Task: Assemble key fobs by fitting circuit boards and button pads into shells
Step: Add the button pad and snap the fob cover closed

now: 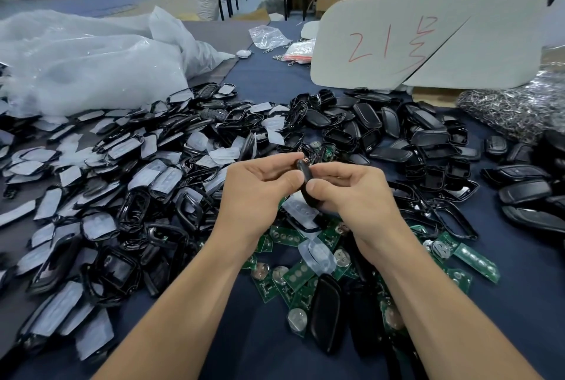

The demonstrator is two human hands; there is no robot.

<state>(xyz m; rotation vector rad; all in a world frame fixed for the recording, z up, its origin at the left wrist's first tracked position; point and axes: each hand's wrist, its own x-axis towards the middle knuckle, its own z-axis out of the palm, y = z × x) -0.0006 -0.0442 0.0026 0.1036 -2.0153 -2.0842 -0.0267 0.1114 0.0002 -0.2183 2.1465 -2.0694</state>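
Far left: clear plastic bags (91,64) heaped on the table (260,346). Beside them, spreading toward centre, is a large loose pile of black frames with pale button pads (122,184) seated in them.

Centre: left hand (260,187) and right hand (351,196) meet above the parts, both pinching one black fob shell (306,181). The left thumb and fingertips curl onto its left face, and the right thumb and forefinger curl onto its right face. Neither hand is free. The shell shows edge-on. Its long axis runs away from the person, far end tipped up, near end dropping toward the right palm. The seam is hidden by the fingers, so it cannot be told whether the halves are fully closed.

Judgement: the step looks like pressing the halves together. The squeeze acts left-right across the thin dimension, at right angles to the long axis. One hand is on each face, both equally near.

Below the hands: green circuit boards (293,275) with coin cells lie scattered on the cloth. A black shell half (325,312) lies nearest the person. For a next board the right hand is probably nearer, and for a padded frame the left.

Right: pile of black back shells (385,132), grey board with red writing (428,40) behind it, metal key rings (513,110), and what appear to be closed fobs (526,187) at the far right
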